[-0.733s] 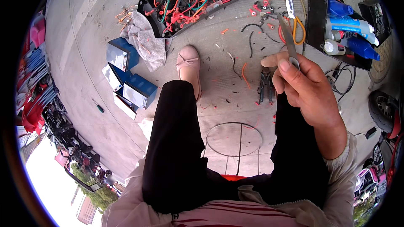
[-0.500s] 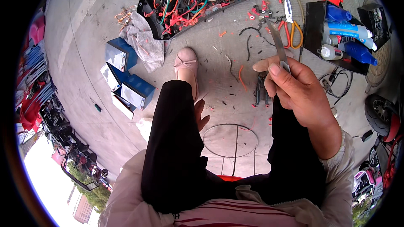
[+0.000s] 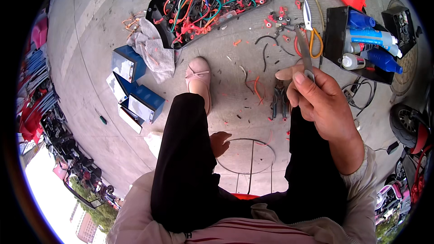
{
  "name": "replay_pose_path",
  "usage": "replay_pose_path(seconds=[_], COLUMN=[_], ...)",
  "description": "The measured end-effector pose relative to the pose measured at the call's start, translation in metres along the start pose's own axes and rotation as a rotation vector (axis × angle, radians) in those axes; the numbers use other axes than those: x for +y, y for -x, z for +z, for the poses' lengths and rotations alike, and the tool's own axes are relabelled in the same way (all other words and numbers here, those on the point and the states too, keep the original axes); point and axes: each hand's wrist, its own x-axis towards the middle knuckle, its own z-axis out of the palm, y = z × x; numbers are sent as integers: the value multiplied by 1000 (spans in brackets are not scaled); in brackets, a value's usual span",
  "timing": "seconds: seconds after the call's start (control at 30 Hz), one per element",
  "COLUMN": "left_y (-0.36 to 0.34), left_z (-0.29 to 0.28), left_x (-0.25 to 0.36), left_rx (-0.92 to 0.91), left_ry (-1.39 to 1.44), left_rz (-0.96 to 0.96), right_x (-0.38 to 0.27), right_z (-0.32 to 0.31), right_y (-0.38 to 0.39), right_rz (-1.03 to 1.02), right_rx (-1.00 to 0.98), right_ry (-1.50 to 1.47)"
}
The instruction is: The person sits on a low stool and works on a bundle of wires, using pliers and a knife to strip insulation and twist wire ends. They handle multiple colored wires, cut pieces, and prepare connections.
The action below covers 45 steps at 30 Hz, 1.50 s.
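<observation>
The right hand (image 3: 322, 101) is closed around the low end of a flat metal blade (image 3: 305, 52), pinching it between thumb and fingers, with the long end sticking out away from the body. A tan cover (image 3: 285, 73) sits on one finger near it. A moment ago I could not see the left hand (image 3: 220, 143) at all; now it has come out from behind the left trouser leg (image 3: 181, 153). Its fingers look open and loose, and I see nothing in them, so now both hands are in sight but only one has a tool. The pliers (image 3: 279, 101) lie on the floor (image 3: 97, 90) just beside the right hand, with an orange wire (image 3: 257, 88) near them. Past the blade are the scissors (image 3: 315, 44), and to their right a black box (image 3: 335, 38) full of bottles and tubes. Farther out, a black tray (image 3: 162, 36) holds a big tangle of wires (image 3: 205, 7), with a grey cloth (image 3: 153, 53) by its corner.
</observation>
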Motion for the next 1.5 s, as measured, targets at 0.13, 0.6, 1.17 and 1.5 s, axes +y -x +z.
replay_pose_path(seconds=[0.13, 0.6, 1.17, 1.5], left_y=[0, 9, 0, -82], left_z=[11, -37, -75, -250], left_x=[-56, -124, -145, -29], left_rx=[12, 202, 424, 1194], left_ry=[6, 139, 201, -138], left_rz=[-363, -797, -892, -71], right_x=[0, -4, -10, -13], right_z=[-8, -45, -30, -24], right_y=[-3, -19, -34, -33], right_rz=[-87, -297, -189, -172], right_rx=[154, 459, 279, 247], right_ry=[-265, -622, -573, -535])
